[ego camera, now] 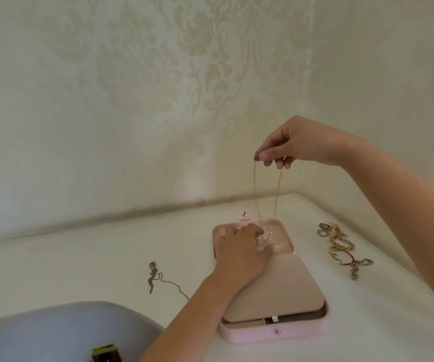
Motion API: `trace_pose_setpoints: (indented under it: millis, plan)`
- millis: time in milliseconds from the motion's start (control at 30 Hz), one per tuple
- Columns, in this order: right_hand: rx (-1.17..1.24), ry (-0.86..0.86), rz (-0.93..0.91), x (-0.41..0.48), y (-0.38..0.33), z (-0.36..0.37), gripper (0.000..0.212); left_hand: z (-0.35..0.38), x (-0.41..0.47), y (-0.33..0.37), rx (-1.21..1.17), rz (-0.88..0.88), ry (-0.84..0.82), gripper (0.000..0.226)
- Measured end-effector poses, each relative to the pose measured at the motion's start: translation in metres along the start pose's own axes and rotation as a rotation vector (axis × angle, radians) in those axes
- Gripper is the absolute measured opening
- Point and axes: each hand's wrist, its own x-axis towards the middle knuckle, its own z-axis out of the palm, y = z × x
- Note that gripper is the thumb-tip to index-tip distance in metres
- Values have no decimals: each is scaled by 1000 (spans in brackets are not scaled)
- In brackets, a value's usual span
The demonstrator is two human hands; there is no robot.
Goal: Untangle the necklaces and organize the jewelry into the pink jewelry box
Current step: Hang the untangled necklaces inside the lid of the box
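The pink jewelry box (pixel 300 333) lies open on the white table, its beige inner panel toward me and the lid half at the far side. My right hand (pixel 293 142) is raised above the box and pinches a thin necklace (pixel 256 192), which hangs down in a loop with its beaded bottom over the lid half. My left hand (pixel 242 253) rests on the lid half, its fingertips at the necklace's bottom end. A second necklace with a pendant (pixel 153 276) lies on the table left of the box.
A heap of bracelets, rings and chains (pixel 341 248) lies right of the box. A grey rounded object (pixel 54 333) fills the lower left. The patterned wall corner stands close behind the table.
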Motion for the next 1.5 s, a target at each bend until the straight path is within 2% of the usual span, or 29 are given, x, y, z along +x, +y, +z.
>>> trace_pose_setpoints:
  millis: [67,167,300,400,533,700,1133,1300,1500]
  plan:
    - [-44,18,11,4,-1,-2,7,-2,-1,4,77,27,-50,46]
    - [-93,46,33,9,2,-6,8,-1,-1,4,188,22,-100,44]
    - [-139,53,50,13,4,-7,10,-1,-1,4,274,-19,-91,49]
    - [-158,41,50,13,2,-6,11,-2,-2,3,308,-6,-15,49]
    - [-153,30,35,12,-4,-5,10,-4,-6,1,245,96,190,37]
    - [-146,19,19,9,-10,-6,9,2,-4,-4,224,199,386,34]
    - [-60,62,-13,3,-12,1,12,4,-4,-5,206,210,464,34]
    - [-137,76,-39,-2,-5,19,9,5,-4,-6,193,215,514,34]
    - [-274,178,-192,-17,24,54,5,5,-4,-6,209,229,555,35]
